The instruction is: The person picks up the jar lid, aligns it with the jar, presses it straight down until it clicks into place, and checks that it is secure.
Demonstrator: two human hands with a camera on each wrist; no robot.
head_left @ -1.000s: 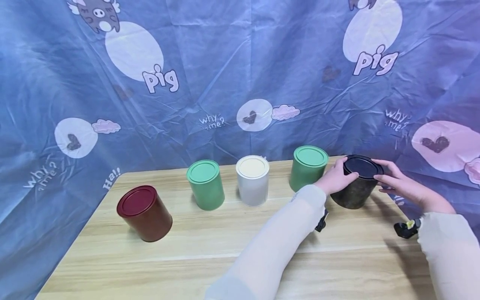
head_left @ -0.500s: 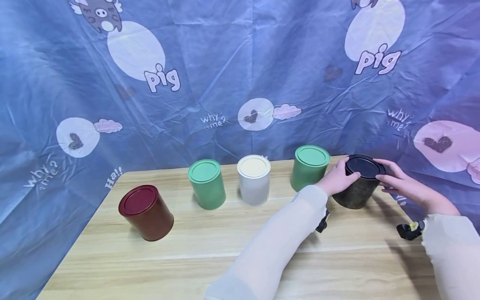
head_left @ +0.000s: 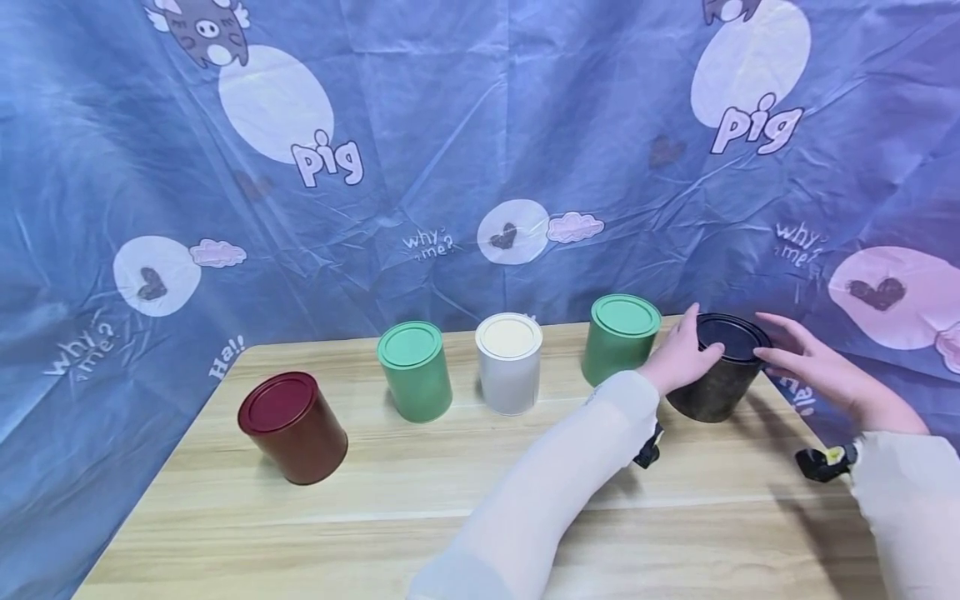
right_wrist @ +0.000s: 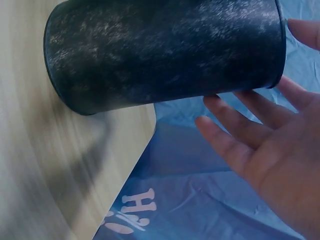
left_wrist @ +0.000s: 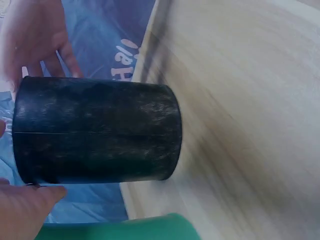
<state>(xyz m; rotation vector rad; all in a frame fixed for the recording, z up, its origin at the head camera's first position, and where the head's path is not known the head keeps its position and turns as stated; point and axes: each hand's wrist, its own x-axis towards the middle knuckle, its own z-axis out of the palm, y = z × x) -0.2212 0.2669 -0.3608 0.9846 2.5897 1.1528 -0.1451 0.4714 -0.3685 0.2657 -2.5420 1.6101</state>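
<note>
The black can [head_left: 712, 387] with a recessed lid stands upright at the table's back right. My left hand [head_left: 681, 357] is at its left side, index finger raised off the rim and thumb at the lid's near edge. On the other side my right hand [head_left: 828, 375] has its fingers spread and extended, thumb tip near the rim. In the right wrist view, the fingertips [right_wrist: 205, 122] of my right hand stand close beside the can's wall. The left wrist view shows the can [left_wrist: 97, 130] between both hands. A green can [head_left: 617, 346] stands just left of my left hand.
Along the back of the wooden table [head_left: 360, 533] stand a white can [head_left: 508, 375] and another green can [head_left: 416, 383]. A dark red can [head_left: 296, 429] is at the left. A blue patterned cloth [head_left: 420, 150] hangs right behind the table's back edge.
Both hands have loosened from the black can: the left fingers have lifted off the rim and the right hand has drawn slightly outward. The can has stayed in place.
</note>
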